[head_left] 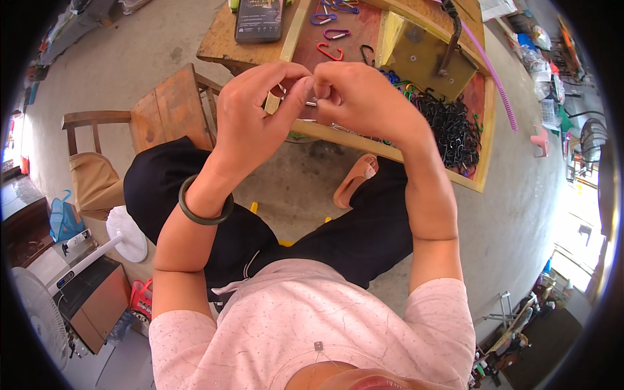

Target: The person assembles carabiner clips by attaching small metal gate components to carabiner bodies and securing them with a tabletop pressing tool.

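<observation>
My left hand (263,107) and my right hand (364,94) meet over the near edge of a shallow wooden tray (364,141). Thumb and fingers are pinched together on both, fingertips almost touching. Small shiny metal bits show between them, but the fingers hide what is held. Just beyond lie a red carabiner (329,52), a purple carabiner (337,34) and a black carabiner (368,55). Blue carabiners (323,19) are grouped farther back. Beside my right forearm spreads a heap of mostly black carabiners (448,123), with a few green and blue ones mixed in.
A flat metal plate (416,58) with an upright lever (451,49) is in the tray's far right. A phone (260,21) rests on the wooden table (221,45). To the left are a wooden chair (159,120) and a white fan (39,318). A purple coiled hose (497,84) hangs at right.
</observation>
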Demonstrator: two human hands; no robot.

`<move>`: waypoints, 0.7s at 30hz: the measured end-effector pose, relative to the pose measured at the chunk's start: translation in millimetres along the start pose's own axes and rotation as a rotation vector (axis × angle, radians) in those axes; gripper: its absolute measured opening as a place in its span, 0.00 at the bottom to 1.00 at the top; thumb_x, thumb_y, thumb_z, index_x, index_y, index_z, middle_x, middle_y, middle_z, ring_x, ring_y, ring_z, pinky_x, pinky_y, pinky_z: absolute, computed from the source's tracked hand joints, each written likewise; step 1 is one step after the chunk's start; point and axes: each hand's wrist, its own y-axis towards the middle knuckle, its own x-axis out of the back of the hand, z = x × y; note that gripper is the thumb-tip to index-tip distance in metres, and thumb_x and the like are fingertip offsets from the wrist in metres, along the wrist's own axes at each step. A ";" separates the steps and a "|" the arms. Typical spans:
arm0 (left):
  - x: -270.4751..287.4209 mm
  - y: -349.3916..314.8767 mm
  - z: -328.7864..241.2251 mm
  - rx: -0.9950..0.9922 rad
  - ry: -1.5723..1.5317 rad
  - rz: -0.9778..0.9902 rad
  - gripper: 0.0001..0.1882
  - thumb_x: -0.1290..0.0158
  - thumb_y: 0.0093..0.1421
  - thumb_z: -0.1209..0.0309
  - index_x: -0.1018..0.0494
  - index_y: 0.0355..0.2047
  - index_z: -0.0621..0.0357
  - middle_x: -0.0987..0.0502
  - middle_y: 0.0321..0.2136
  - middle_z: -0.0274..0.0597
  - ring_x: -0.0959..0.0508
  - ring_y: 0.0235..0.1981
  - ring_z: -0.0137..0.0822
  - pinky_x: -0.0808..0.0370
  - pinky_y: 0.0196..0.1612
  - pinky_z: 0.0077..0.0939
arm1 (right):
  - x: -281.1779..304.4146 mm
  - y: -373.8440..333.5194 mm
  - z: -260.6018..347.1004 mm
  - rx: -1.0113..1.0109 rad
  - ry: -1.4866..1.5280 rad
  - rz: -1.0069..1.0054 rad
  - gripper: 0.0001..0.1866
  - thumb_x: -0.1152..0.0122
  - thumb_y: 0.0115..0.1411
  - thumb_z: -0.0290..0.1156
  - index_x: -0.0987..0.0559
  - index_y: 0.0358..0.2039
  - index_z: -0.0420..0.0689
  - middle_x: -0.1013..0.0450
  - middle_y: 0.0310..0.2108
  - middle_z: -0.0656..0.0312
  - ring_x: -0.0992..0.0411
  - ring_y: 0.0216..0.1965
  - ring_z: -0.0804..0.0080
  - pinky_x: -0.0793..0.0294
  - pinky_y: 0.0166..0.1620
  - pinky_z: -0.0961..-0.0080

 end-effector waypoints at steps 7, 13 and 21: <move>-7.0 -0.1 -4.0 0.062 -0.046 0.035 0.05 0.40 0.60 0.80 0.21 0.37 0.61 0.19 0.30 0.40 0.18 0.30 0.34 0.22 0.35 0.25 | 16.5 -21.9 -16.8 -0.148 0.894 -0.128 0.11 0.40 0.66 0.23 0.18 0.48 0.38 0.24 0.30 0.67 0.26 0.33 0.81 0.25 0.39 0.81; -18.6 0.9 -7.3 0.024 -0.077 0.086 0.08 0.40 0.58 0.81 0.24 0.38 0.61 0.21 0.32 0.40 0.17 0.33 0.35 0.21 0.35 0.25 | 16.5 -35.2 -28.9 -0.259 1.013 -0.184 0.09 0.36 0.66 0.26 0.16 0.44 0.35 0.18 0.33 0.61 0.21 0.32 0.78 0.22 0.39 0.82; -37.0 6.2 -11.6 0.000 -0.114 0.130 0.09 0.39 0.58 0.82 0.26 0.37 0.62 0.23 0.32 0.40 0.17 0.32 0.34 0.19 0.33 0.26 | 15.7 -40.7 -20.7 -0.257 0.904 -0.195 0.09 0.34 0.66 0.27 0.16 0.43 0.35 0.19 0.32 0.63 0.23 0.32 0.82 0.23 0.37 0.84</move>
